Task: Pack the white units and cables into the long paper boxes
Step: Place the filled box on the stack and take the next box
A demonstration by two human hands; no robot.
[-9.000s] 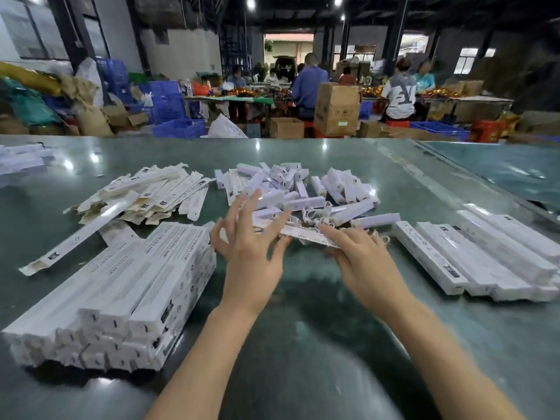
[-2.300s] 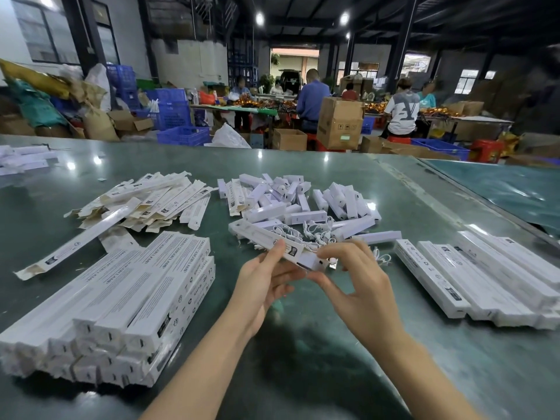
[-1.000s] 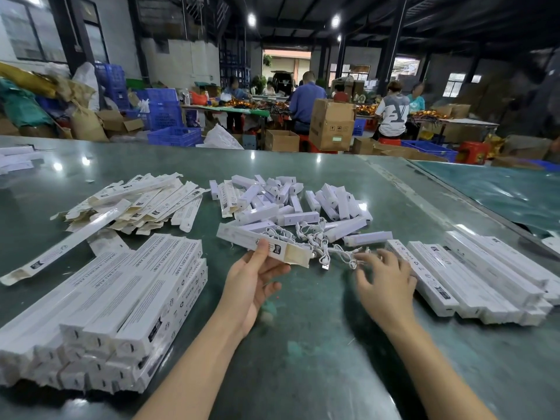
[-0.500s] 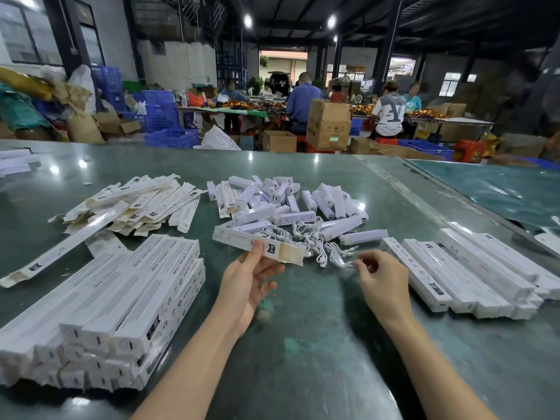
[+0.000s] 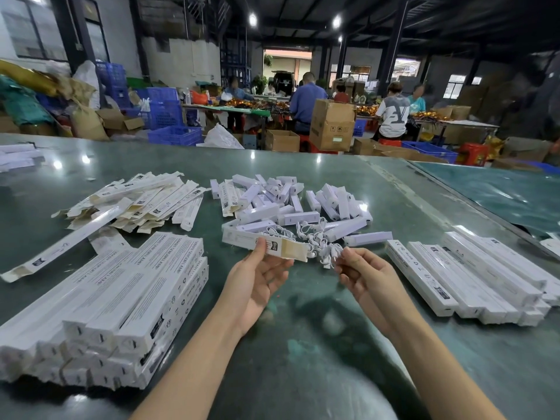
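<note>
My left hand (image 5: pixel 257 280) grips a long paper box (image 5: pixel 263 241) by its near end, its brown flap open toward my right hand (image 5: pixel 368 278), which pinches a white cable (image 5: pixel 328 253). Beyond both hands lie loose white units (image 5: pixel 291 204); left of my left hand, a stack of closed boxes (image 5: pixel 121 304)

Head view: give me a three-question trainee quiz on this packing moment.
1. True or false: the left hand holds a long paper box.
2. What does the right hand pinch? A) a cable B) a white unit C) a flat unfolded box
3. The stack of filled boxes lies to the person's ____.

Key: 1 true; 2 A; 3 left
</note>
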